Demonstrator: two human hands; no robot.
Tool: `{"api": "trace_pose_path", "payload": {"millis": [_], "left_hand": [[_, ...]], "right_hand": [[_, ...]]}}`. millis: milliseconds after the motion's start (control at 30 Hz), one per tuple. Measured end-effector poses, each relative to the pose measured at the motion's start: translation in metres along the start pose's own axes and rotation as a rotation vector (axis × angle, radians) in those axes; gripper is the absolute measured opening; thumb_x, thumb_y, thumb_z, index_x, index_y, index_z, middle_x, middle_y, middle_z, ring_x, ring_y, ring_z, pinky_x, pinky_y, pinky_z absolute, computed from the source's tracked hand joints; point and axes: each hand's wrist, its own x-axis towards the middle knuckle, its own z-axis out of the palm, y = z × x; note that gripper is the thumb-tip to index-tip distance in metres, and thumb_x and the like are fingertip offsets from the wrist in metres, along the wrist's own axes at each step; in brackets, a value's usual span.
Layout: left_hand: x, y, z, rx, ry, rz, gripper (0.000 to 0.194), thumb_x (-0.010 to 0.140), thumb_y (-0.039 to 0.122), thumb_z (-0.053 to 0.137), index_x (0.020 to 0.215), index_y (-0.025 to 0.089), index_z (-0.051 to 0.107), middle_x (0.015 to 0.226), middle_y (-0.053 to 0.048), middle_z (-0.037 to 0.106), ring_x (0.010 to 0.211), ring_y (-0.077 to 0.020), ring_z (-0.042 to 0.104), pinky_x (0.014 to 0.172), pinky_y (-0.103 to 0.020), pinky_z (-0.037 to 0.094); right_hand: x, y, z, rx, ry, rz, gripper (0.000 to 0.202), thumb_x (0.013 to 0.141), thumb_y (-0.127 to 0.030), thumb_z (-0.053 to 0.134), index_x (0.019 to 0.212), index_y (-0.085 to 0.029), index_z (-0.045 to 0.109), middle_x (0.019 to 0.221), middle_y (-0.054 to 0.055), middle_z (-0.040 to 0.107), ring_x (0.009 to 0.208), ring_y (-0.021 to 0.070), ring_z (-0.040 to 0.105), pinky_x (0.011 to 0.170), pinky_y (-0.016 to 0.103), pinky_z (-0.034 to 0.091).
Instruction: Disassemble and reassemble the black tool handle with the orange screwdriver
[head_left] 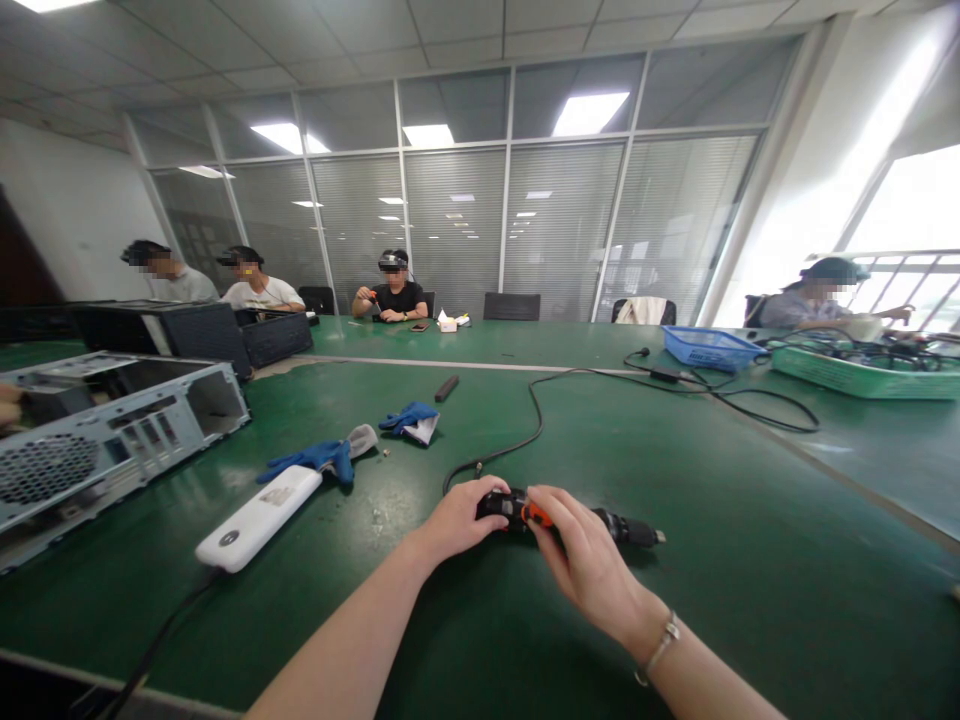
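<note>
The black power tool [626, 528] lies low over the green counter [675, 430], its tip pointing right; the left hand [459, 518] curls thumb and fingers around its left end; the right hand [589, 565] has its fingers bent narrowly over an orange part [538, 514] at the tool's middle, though whether that part belongs to the tool I cannot tell; beyond the tool a black cord [536, 400] snakes away; left of the tool lie a white power bank [259, 520], two blue work gloves [411, 418] and a metal computer case [127, 440]; far beyond the tool, rightward, sits a blue basket [710, 350].
</note>
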Motion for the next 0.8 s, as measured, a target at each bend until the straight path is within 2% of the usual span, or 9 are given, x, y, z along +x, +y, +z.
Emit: {"api": "trace_pose_path", "payload": {"millis": [67, 267, 400, 533, 600, 700, 800], "left_hand": [[0.0, 0.0, 0.0, -0.003, -0.002, 0.005, 0.033, 0.077, 0.023, 0.068, 0.109, 0.023, 0.06, 0.104, -0.002, 0.066, 0.098, -0.0207, 0.061, 0.09, -0.03, 0.045], [-0.001, -0.004, 0.004, 0.015, -0.004, 0.095, 0.04, 0.085, 0.025, 0.061, 0.124, 0.026, 0.058, 0.115, -0.005, 0.063, 0.105, -0.0207, 0.059, 0.096, -0.033, 0.042], [0.0, -0.008, 0.01, 0.014, 0.029, 0.095, 0.035, 0.088, 0.028, 0.058, 0.122, 0.025, 0.061, 0.111, -0.005, 0.065, 0.098, -0.0197, 0.061, 0.092, -0.031, 0.045], [0.002, -0.01, 0.012, 0.009, 0.033, 0.098, 0.032, 0.087, 0.027, 0.058, 0.119, 0.025, 0.064, 0.109, -0.005, 0.066, 0.098, -0.0198, 0.061, 0.092, -0.031, 0.045], [0.002, -0.009, 0.011, 0.012, 0.032, 0.1, 0.033, 0.087, 0.025, 0.058, 0.12, 0.025, 0.063, 0.11, -0.005, 0.066, 0.099, -0.0199, 0.06, 0.092, -0.031, 0.045], [0.001, -0.007, 0.009, 0.013, 0.026, 0.099, 0.036, 0.087, 0.024, 0.056, 0.123, 0.025, 0.061, 0.113, -0.005, 0.065, 0.101, -0.0198, 0.06, 0.092, -0.03, 0.045], [0.001, -0.005, 0.008, 0.015, 0.023, 0.106, 0.035, 0.088, 0.025, 0.056, 0.122, 0.024, 0.061, 0.113, -0.005, 0.065, 0.101, -0.0196, 0.06, 0.092, -0.03, 0.045]], "right_hand": [[0.0, 0.0, 0.0, 0.035, 0.005, 0.022, 0.046, 0.091, -0.012, 0.044, 0.136, -0.02, 0.036, 0.111, 0.012, 0.059, 0.098, 0.0203, 0.061, 0.081, 0.035, 0.056], [-0.001, -0.001, 0.001, 0.014, 0.071, 0.024, 0.037, 0.087, -0.016, 0.057, 0.123, -0.025, 0.052, 0.098, 0.008, 0.058, 0.083, 0.0178, 0.062, 0.068, 0.031, 0.055], [-0.002, -0.002, 0.002, 0.061, 0.074, -0.011, 0.05, 0.089, -0.01, 0.051, 0.135, -0.026, 0.042, 0.106, 0.01, 0.061, 0.093, 0.019, 0.063, 0.075, 0.032, 0.056], [-0.003, -0.004, 0.003, 0.076, 0.037, -0.041, 0.056, 0.089, -0.007, 0.046, 0.141, -0.024, 0.034, 0.12, 0.014, 0.058, 0.108, 0.022, 0.059, 0.085, 0.037, 0.055], [-0.005, -0.005, 0.004, 0.074, 0.03, -0.045, 0.054, 0.088, -0.009, 0.049, 0.138, -0.026, 0.038, 0.122, 0.014, 0.056, 0.108, 0.0225, 0.059, 0.085, 0.039, 0.055], [-0.007, -0.004, 0.005, 0.055, 0.031, -0.038, 0.053, 0.087, -0.009, 0.053, 0.134, -0.03, 0.043, 0.112, 0.01, 0.057, 0.098, 0.0201, 0.061, 0.079, 0.036, 0.056], [-0.007, -0.003, 0.005, 0.056, 0.024, -0.022, 0.056, 0.088, -0.005, 0.049, 0.138, -0.029, 0.039, 0.111, 0.01, 0.058, 0.098, 0.0195, 0.06, 0.079, 0.034, 0.055]]}}
